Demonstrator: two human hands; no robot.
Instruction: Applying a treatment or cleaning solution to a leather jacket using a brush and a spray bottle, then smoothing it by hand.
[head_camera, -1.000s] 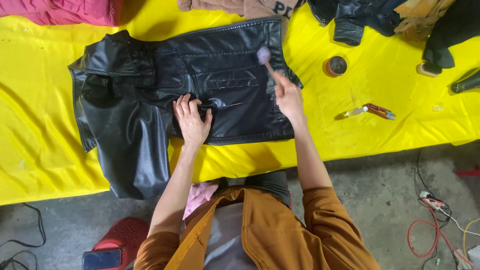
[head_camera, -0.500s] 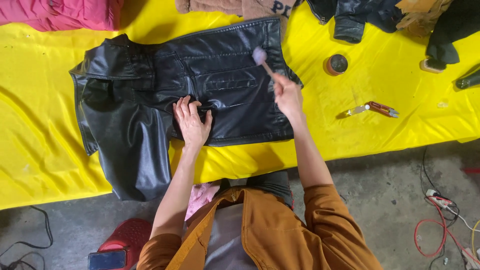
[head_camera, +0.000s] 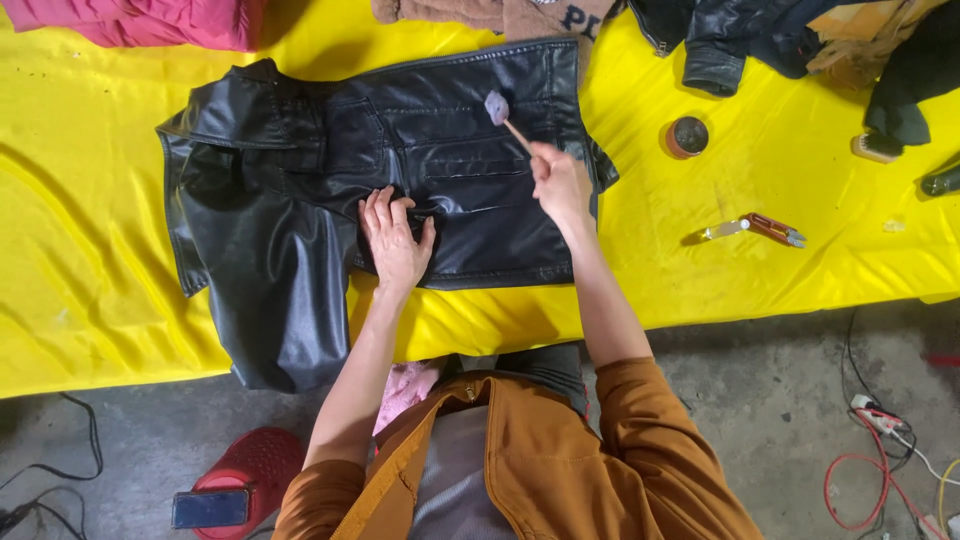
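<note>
A black leather jacket lies spread on a yellow-covered table, one sleeve hanging over the front edge. My left hand rests flat on the jacket's middle, fingers together, pressing it down. My right hand grips a thin wooden stick with a small pale sponge tip; the tip touches the jacket near its upper right panel.
A small round tin and a red-handled snipper lie on the yellow cover to the right. Pink cloth, a brown garment and dark jackets sit along the far edge. A red stool with a phone and cables are on the floor.
My right hand and the sponge tip have shifted slightly left along the jacket. My left hand stays pressed in place.
</note>
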